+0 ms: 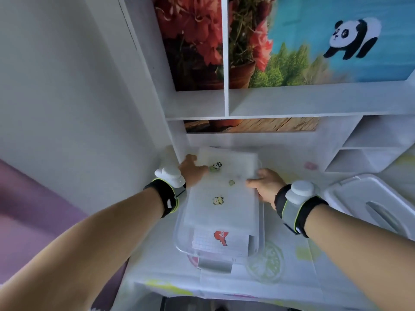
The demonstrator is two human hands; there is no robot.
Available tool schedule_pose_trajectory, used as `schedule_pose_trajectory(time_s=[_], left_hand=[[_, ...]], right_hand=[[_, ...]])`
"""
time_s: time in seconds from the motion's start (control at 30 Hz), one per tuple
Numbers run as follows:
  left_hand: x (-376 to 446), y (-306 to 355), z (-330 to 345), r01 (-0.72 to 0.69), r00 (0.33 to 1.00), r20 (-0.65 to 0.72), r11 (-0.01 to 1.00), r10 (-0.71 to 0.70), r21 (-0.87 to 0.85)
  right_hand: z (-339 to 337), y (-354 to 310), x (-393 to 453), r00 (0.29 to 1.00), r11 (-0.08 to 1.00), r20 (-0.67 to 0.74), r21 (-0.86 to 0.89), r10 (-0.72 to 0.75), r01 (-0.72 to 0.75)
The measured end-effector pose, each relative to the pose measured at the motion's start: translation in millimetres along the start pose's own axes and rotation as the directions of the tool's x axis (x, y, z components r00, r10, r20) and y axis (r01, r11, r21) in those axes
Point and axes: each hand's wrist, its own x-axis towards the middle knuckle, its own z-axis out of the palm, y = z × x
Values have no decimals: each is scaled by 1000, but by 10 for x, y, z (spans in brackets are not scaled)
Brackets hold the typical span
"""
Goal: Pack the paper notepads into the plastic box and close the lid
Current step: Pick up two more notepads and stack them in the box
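A clear plastic box (180, 241) stands on the desk in front of me. A white notepad (224, 212) with small panda and bee stickers lies across its top, tilted into it. Both hands hold this pad: my left hand (190, 170) grips its far left edge and my right hand (266, 185) grips its right edge. Under it, at the box's near end, another notepad (221, 241) with a grid cover and a red heart sticker shows. The box's white lid (368, 203) lies apart on the desk to the right.
A white shelf unit (269, 104) with flower and panda pictures rises just behind the box. Small white cubbies (368, 151) sit at the back right. The desk has a pale printed cloth (280, 277). A purple surface (38, 216) lies at the left.
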Motion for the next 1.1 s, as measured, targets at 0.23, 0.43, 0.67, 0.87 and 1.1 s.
schedule_pose_trajectory(time_s=[0.23, 0.43, 0.67, 0.87, 1.1], left_hand=[[1, -273, 77, -212, 974, -15, 924, 228, 318], [-5, -382, 347, -449, 894, 303, 668, 331, 594], [185, -410, 694, -502, 864, 442, 466, 240, 728], [235, 65, 858, -500, 866, 434, 453, 248, 738], [187, 1037, 1335, -580, 802, 362, 474, 476, 663]], right_hand=[[268, 64, 124, 992, 890, -111, -456, -55, -1], [360, -21, 111, 987, 830, -144, -557, -70, -22], [-136, 1, -46, 958, 804, -94, -570, -270, 170], [-680, 363, -121, 971, 877, -133, -466, -199, 116], [-1344, 707, -30, 979, 902, -129, -422, -156, 88]])
